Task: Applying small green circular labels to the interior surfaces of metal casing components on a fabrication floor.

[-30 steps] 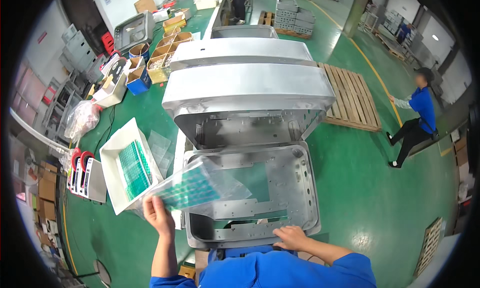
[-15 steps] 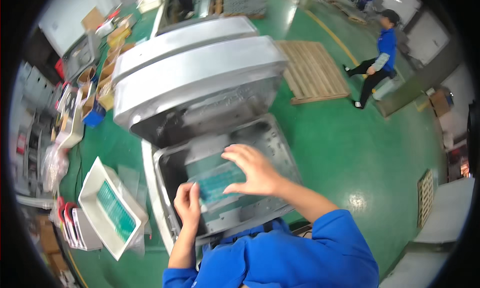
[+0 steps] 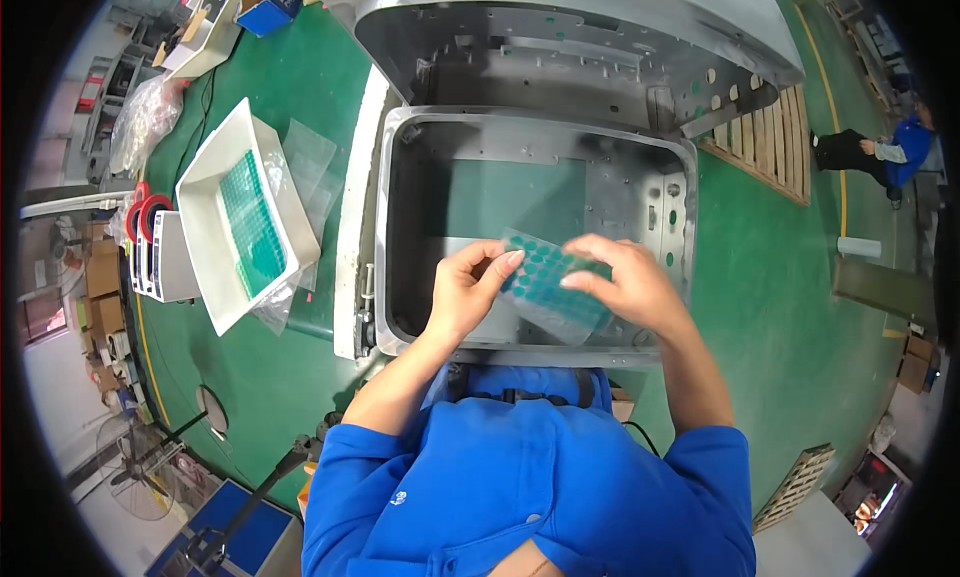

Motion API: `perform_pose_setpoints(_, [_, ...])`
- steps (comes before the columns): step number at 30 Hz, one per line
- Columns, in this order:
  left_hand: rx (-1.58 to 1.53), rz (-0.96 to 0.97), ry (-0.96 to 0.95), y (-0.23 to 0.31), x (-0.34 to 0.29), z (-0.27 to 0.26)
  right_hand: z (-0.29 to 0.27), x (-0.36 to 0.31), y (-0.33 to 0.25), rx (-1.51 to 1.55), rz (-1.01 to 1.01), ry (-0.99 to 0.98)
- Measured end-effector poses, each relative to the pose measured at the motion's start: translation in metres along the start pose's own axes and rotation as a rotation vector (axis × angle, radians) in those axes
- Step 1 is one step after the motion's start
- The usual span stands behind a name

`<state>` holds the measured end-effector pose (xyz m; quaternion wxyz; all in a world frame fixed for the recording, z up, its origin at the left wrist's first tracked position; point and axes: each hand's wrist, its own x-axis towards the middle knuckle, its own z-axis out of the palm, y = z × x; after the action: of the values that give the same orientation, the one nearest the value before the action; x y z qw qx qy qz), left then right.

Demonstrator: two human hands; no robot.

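A translucent sheet of round green stickers [image 3: 541,273] is tilted in front of me, above an open grey metal housing [image 3: 400,342]. My left hand [image 3: 466,289] pinches the sheet's left edge between thumb and fingers. At its upper right side is my right hand [image 3: 632,282], fingers bent, with the thumb lying over the stickers; part of the sheet is hidden beneath this hand. Inside the housing, a greenish rectangular area [image 3: 530,192] shows at the bottom. The housing's raised lid [image 3: 580,37] stands beyond it, with holes along its right side.
A white bin [image 3: 190,192] to the left holds green sticker sheets [image 3: 250,217]. Clear plastic sheets [image 3: 310,157] lie beside it. Red-handled scissors [image 3: 150,212] stand nearby. A wooden pallet [image 3: 770,142] lies to the right, and a person in blue [image 3: 905,152] is at the far right.
My view has tilted down and turned. The left hand keeps hold of the sticker sheet, while the right hand has gone from spread fingers to bent fingers at the sheet.
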<state>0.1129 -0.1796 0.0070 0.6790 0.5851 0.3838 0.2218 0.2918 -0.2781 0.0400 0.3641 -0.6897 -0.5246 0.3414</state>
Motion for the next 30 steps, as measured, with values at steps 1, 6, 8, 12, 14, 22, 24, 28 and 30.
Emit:
perform_pose_setpoints(1, [-0.075,0.011,0.030,-0.001,-0.004,0.004,-0.001,-0.002,0.001,0.038,0.035,-0.004])
perform_pose_setpoints(6, [-0.186,-0.070,0.091,0.011,-0.015,0.008,-0.007,-0.005,0.006,0.213,0.210,-0.182])
perform_pose_setpoints(8, [-0.094,-0.162,0.033,0.013,-0.013,0.004,-0.004,-0.001,0.004,0.155,0.253,-0.231])
perform_pose_setpoints(12, [-0.067,-0.064,0.135,-0.004,-0.013,0.000,0.016,0.003,0.018,0.266,0.119,-0.065])
perform_pose_setpoints(14, [-0.050,-0.068,0.171,-0.012,-0.010,-0.005,0.020,0.007,0.023,0.344,0.129,-0.075])
perform_pose_setpoints(22, [-0.132,-0.111,0.199,-0.034,-0.002,-0.019,0.038,0.024,0.037,0.498,0.263,-0.141])
perform_pose_setpoints(24, [-0.085,-0.078,0.176,-0.038,0.001,-0.026,0.047,0.027,0.038,0.504,0.213,-0.045])
perform_pose_setpoints(28, [-0.030,-0.090,0.176,-0.039,0.007,-0.030,0.054,0.033,0.040,0.448,0.212,0.011])
perform_pose_setpoints(30, [-0.083,-0.104,0.189,-0.038,0.011,-0.030,0.060,0.036,0.040,0.443,0.240,0.047])
